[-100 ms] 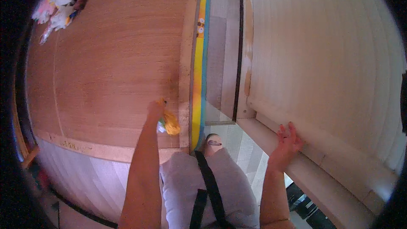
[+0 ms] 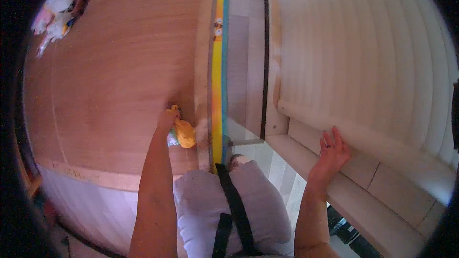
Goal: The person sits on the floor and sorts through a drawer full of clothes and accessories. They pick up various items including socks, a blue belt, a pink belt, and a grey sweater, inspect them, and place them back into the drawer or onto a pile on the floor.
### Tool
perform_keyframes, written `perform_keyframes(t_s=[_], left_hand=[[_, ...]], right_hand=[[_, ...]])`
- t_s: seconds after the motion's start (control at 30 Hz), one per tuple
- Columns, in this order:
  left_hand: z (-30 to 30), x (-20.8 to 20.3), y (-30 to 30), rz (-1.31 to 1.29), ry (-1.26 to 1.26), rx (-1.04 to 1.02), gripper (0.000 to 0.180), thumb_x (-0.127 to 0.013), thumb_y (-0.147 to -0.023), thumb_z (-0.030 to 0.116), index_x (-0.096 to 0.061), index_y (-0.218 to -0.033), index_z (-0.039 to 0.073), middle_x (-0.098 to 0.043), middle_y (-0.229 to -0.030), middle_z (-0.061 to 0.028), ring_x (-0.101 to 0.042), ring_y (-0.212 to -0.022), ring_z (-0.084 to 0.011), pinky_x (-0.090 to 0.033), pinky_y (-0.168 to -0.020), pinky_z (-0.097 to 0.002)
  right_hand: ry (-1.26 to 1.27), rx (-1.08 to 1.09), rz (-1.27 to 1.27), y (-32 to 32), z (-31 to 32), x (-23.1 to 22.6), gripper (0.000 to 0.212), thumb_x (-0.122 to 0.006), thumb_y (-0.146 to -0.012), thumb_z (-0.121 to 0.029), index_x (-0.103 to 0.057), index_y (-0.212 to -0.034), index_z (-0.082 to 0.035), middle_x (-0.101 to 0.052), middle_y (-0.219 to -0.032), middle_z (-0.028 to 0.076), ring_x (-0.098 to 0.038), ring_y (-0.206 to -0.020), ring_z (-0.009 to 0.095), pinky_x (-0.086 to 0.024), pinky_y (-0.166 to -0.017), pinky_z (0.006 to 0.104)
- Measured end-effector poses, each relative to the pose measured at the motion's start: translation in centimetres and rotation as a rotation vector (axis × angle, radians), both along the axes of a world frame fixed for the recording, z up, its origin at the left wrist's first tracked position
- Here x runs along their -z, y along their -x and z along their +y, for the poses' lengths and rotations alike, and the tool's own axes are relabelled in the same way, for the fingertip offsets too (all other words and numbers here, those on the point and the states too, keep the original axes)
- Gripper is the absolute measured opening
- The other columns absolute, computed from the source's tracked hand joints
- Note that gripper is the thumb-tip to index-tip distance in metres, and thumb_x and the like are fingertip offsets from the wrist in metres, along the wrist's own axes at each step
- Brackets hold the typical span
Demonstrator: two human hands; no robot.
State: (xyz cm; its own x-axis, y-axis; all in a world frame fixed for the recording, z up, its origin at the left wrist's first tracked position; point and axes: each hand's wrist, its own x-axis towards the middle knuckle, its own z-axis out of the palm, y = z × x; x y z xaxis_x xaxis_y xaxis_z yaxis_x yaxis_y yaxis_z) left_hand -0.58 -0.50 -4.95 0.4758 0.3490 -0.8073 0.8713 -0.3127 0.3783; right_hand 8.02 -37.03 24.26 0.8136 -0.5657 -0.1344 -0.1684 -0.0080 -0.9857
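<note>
Over the wood-coloured surface on the left, my left hand (image 2: 166,120) is closed on a bunched yellow cloth-like thing (image 2: 184,134). A green and white part (image 2: 173,137) hangs beside the yellow; its exact kind I cannot make out. On the right, my right hand (image 2: 333,153) has its fingers stretched out and apart, with nothing in them. Its fingertips are at the rounded edge of a large pale ribbed slab (image 2: 363,62); whether they touch it I cannot tell. Under that edge, a pale ledge of boards (image 2: 368,174) shows.
Several soft toys (image 2: 58,0) lie at the far left. A yellow and blue strip (image 2: 217,91) runs along the left surface's edge, beside a narrow grey gap (image 2: 237,62). My light-clothed legs (image 2: 234,210) and a dark object (image 2: 346,231) are below.
The left surface and the strip sit slightly further left in view. The pale slab's near edge has drawn back from the ledge, showing more boards. My left hand still holds the yellow thing.
</note>
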Motion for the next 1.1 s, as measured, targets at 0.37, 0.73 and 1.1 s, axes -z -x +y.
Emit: perform_keyframes(t_s=[0.37,0.73,1.1], left_hand=[[0.6,2.0,-2.6,-0.418,0.286,-0.587,0.028,-0.057,-0.071,0.023,-0.053,-0.088,0.000,-0.056,-0.070,-0.0078,-0.055,-0.061,-0.0166,-0.044,-0.052,-0.0273],[2.1,6.5,-1.4,-0.444,0.471,-0.720,0.022,-0.056,-0.071,0.021,-0.054,-0.077,0.001,-0.057,-0.067,-0.0107,-0.055,-0.054,-0.0199,-0.045,-0.049,-0.0289],[1.8,3.8,-2.3,-0.410,0.517,-0.660,0.022,-0.054,-0.073,0.022,-0.053,-0.079,0.001,-0.056,-0.065,-0.0101,-0.055,-0.055,-0.0188,-0.046,-0.051,-0.0283]], right_hand=[[0.125,0.030,-0.259,-13.6,5.7,3.2,0.044,-0.048,-0.072,-0.005,-0.025,-0.108,-0.001,-0.043,-0.106,0.013,-0.051,-0.080,0.023,-0.041,-0.072,0.0309],[0.060,-0.242,-0.230,-20.5,4.9,7.6,0.031,-0.051,-0.075,-0.014,-0.046,-0.103,-0.003,-0.048,-0.094,0.005,-0.047,-0.077,0.012,-0.036,-0.065,0.0240],[-0.708,0.389,0.158,-13.5,-1.5,22.3,0.024,-0.046,-0.075,-0.022,-0.040,-0.091,-0.005,-0.048,-0.087,0.005,-0.049,-0.080,0.018,-0.034,-0.074,0.0370]])
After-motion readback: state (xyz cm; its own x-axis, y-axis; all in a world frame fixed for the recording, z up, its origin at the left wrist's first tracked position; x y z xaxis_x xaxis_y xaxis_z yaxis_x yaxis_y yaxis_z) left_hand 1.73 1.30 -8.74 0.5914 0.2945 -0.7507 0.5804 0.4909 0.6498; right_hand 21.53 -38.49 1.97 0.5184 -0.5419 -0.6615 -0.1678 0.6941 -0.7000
